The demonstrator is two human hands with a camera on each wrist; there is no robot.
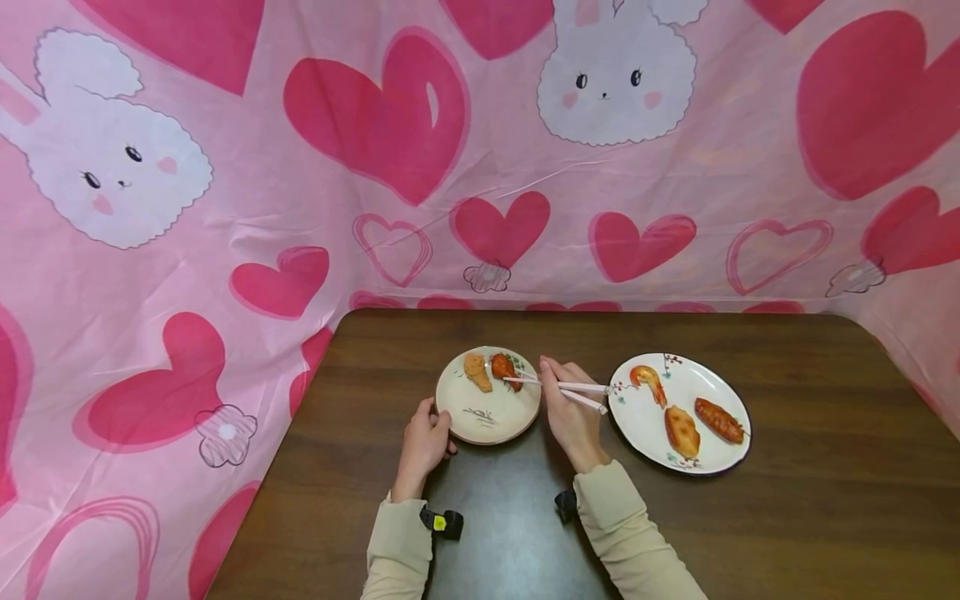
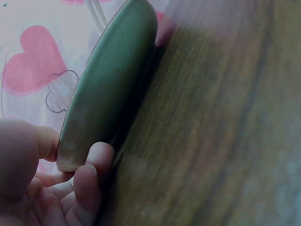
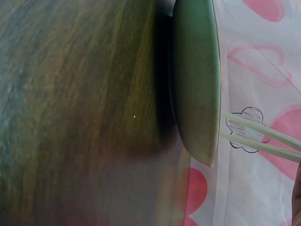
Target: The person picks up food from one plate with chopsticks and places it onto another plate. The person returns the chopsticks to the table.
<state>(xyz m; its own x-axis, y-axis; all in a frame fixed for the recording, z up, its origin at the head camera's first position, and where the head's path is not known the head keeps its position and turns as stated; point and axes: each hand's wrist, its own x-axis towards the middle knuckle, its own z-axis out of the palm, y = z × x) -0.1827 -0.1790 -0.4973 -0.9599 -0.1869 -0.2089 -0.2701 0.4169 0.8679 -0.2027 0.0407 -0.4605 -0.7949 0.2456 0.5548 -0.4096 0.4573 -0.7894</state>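
"What's the left hand (image 1: 426, 440) doing?"
"Holding the rim of the small plate (image 1: 456, 410)."
"And the right hand (image 1: 573, 415)?"
"Gripping chopsticks (image 1: 585, 387), tips at a red-brown piece (image 1: 501, 367); whether they pinch it, I can't tell."
"What's beside that?"
"A tan piece (image 1: 477, 372), just left."
"And the oval plate (image 1: 639, 427)?"
"Right of the right hand, with a shrimp (image 1: 649, 384), a golden piece (image 1: 682, 431) and a brown piece (image 1: 719, 420)."
"Under it all?"
"A wooden table (image 1: 825, 433); behind, pink cloth (image 1: 517, 171) with hearts and rabbits."

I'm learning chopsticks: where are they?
In the head view, the chopsticks are in the right hand, reaching over the round plate from its right to the reddish food.
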